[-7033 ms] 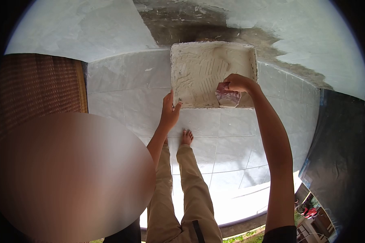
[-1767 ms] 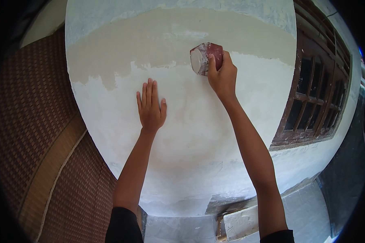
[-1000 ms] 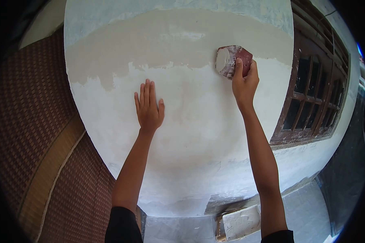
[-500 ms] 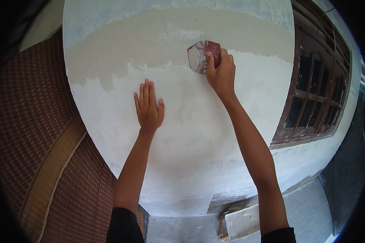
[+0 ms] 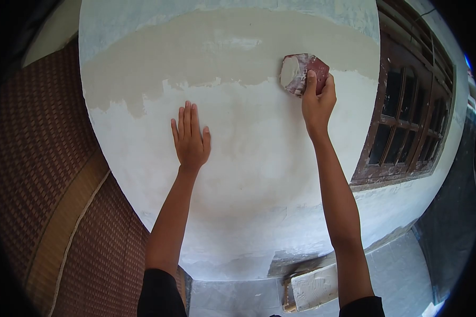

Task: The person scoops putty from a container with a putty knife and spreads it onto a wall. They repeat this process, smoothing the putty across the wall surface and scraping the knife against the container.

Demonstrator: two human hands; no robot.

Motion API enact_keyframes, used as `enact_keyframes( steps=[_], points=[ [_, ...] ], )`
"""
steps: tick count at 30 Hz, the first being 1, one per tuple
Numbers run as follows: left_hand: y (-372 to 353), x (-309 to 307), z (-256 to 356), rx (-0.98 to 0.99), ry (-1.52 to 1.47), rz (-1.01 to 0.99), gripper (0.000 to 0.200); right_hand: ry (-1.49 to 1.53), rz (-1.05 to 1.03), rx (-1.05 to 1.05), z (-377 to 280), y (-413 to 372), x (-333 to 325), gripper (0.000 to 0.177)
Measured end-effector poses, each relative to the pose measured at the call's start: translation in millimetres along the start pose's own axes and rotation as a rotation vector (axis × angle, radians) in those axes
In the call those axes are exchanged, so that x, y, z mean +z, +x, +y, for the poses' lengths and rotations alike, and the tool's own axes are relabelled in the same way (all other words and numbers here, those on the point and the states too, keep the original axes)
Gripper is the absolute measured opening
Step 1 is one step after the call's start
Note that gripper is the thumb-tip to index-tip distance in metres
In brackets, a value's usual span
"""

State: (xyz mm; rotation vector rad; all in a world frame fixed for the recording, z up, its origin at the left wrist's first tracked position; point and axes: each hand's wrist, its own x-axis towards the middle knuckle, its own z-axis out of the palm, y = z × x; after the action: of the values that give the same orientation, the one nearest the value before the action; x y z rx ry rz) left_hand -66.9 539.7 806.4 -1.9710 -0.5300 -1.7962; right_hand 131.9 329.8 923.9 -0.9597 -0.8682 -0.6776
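Note:
My right hand (image 5: 319, 108) grips a flat reddish-brown putty spreader (image 5: 316, 64), thumb on its near face. A pale lump of putty (image 5: 290, 72) sits on the left part of the spreader, and whitish smears cover its middle. The spreader is up against the wall (image 5: 243, 158), along the ragged line where a beige band (image 5: 158, 58) meets the whiter surface below. Lower and to the left, my left hand (image 5: 191, 142) lies flat on the white part with its fingers extended upward, holding nothing.
To the right is a brown wooden window (image 5: 407, 116) with dark panes. Brown woven matting (image 5: 42, 137) hangs along the left side. Below, on the grey floor (image 5: 232, 293), a white-smeared board (image 5: 314, 288) rests by the foot of the wall.
My right hand has slid the spreader to the right along the lower edge of the beige band. My left hand stays flat at the same part of the wall.

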Motion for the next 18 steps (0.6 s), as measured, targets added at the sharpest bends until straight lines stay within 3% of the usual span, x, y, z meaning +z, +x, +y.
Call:
enact_keyframes(
  steps=[3,6,10,18],
  points=[
    [-2,-1,1,0.019,-0.026,-0.017,0.062,-0.068,-0.118,-0.216,-17,-13,33,0.025],
    [-2,-1,0,0.003,-0.015,-0.034,0.062,-0.162,-0.210,-0.305,-23,-17,61,0.023],
    [-2,-1,-1,0.013,-0.025,-0.022,0.061,-0.236,-0.161,-0.301,-9,-8,63,0.024],
    [-2,0,-1,0.017,-0.028,-0.012,0.062,-0.248,0.007,-0.034,2,12,3,0.027]
  ],
)
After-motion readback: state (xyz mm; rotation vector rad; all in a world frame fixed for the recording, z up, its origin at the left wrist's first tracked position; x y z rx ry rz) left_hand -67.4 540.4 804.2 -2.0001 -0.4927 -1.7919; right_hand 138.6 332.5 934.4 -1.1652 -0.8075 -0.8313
